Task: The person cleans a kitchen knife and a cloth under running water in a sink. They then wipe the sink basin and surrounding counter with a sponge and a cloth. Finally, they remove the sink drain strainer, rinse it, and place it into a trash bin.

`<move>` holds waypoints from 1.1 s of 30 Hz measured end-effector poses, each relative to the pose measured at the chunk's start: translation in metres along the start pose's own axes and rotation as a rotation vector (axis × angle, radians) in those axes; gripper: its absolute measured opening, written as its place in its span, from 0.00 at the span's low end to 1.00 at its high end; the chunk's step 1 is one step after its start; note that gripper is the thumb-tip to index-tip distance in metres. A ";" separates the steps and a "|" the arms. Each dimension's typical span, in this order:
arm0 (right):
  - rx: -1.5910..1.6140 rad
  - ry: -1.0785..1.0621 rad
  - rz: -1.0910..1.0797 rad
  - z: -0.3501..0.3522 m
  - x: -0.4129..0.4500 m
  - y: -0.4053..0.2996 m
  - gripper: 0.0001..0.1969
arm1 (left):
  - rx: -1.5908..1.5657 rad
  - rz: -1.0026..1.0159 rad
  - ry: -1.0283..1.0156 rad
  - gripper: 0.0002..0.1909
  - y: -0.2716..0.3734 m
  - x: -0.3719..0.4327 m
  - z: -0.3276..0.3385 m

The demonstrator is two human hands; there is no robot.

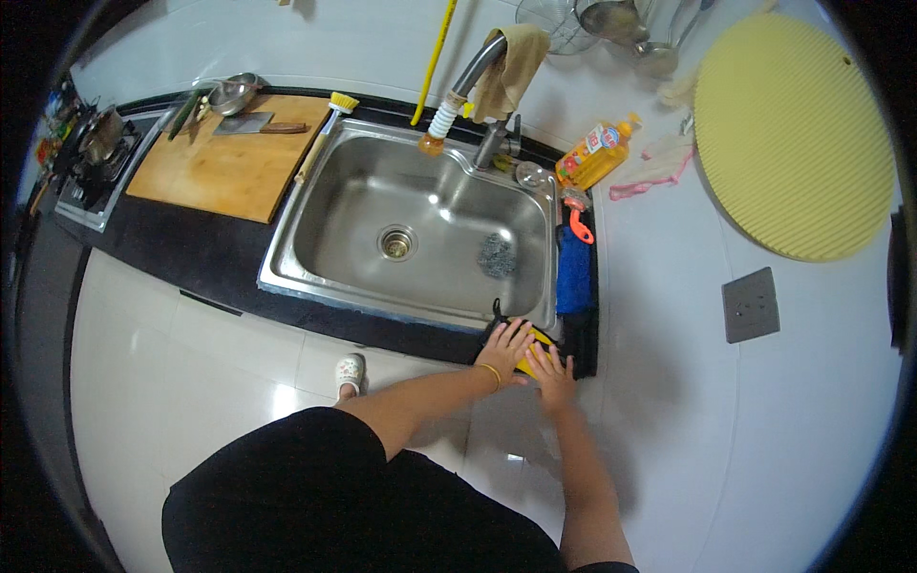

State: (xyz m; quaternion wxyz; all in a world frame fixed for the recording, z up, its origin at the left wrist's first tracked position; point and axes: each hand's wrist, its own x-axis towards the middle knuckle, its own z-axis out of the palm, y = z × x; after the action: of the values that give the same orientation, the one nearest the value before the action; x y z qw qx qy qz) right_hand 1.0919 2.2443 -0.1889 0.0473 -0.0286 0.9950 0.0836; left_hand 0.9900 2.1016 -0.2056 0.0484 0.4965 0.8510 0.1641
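Observation:
My left hand (506, 351), with a yellow band at the wrist, lies flat with fingers spread on a black and yellow cloth (542, 336). Beside it, my right hand (554, 376) also presses on this cloth, fingers apart. The cloth sits at the front right corner of the dark counter, and its black loop (496, 307) reaches over the sink's rim. Much of it is hidden under my hands. Just beyond is the stainless steel sink (337, 222), with a steel wool scourer (496, 256) on its floor, right of the drain (396, 243).
A blue cloth (574, 276), an orange-handled scrubber (579, 222) and a dish soap bottle (596, 154) line the sink's right side. Over the basin hangs the faucet (478, 66), draped with a tan cloth (510, 71). A cleaver (247, 124) lies on the wooden cutting board (229, 172) at left.

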 end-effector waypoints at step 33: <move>0.324 0.005 -0.593 -0.128 0.344 -0.518 0.33 | 0.128 -0.484 0.030 0.35 -0.465 -0.385 -0.205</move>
State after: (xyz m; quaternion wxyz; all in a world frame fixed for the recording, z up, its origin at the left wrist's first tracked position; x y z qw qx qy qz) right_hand 0.7723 1.6956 -0.1821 0.0714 -0.3092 0.9437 -0.0933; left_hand 0.7470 1.5121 -0.1955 0.0419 0.2779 0.9544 0.1007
